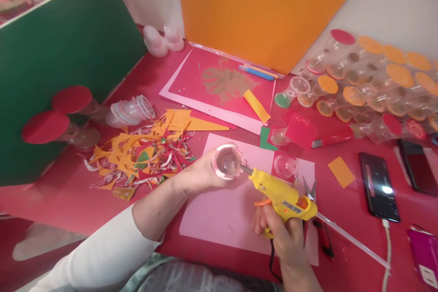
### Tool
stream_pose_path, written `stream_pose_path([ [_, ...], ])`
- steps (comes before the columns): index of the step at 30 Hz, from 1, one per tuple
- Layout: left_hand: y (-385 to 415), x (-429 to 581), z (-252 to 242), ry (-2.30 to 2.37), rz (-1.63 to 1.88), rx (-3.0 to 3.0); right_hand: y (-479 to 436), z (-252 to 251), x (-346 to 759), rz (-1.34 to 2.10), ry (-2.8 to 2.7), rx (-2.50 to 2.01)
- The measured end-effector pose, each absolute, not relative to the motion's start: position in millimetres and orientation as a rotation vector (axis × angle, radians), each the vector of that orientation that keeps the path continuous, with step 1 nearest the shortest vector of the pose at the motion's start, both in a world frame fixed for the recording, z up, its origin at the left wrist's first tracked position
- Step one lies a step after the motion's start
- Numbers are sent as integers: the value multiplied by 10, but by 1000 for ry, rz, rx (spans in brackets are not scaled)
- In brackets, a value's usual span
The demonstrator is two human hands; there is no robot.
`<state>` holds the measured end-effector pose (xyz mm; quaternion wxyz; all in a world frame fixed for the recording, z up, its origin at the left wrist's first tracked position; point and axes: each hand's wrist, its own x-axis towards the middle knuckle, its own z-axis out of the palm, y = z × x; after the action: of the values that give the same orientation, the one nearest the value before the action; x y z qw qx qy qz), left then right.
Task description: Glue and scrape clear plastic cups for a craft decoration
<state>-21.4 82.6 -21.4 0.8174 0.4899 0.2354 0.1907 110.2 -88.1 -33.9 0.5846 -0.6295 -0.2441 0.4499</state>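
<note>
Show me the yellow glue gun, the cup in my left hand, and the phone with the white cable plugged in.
Yellow glue gun (278, 194): head view, middle of its body.
Cup (228, 163): head view, its inside, seen through the open top.
Phone (376, 187): head view, on its dark screen.

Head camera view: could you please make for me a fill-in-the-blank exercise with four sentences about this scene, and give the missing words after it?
1. The glue gun in the right hand is mainly ____ in colour.
2. The other hand, which is the ____ one, holds a small cup.
3. The tall board at the back is ____.
4. The large board at the left is ____.

Missing words: yellow; left; orange; green.
</note>
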Motion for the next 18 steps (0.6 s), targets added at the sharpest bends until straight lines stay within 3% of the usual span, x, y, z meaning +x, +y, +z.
stream_pose_path([
  [9,824,-222,-227,501,337,999,-867,-341,1103,1000,-659,-1499],
  [18,844,-247,-142,502,265,1036,-916,-549,1269,460,-1163,-1731],
])
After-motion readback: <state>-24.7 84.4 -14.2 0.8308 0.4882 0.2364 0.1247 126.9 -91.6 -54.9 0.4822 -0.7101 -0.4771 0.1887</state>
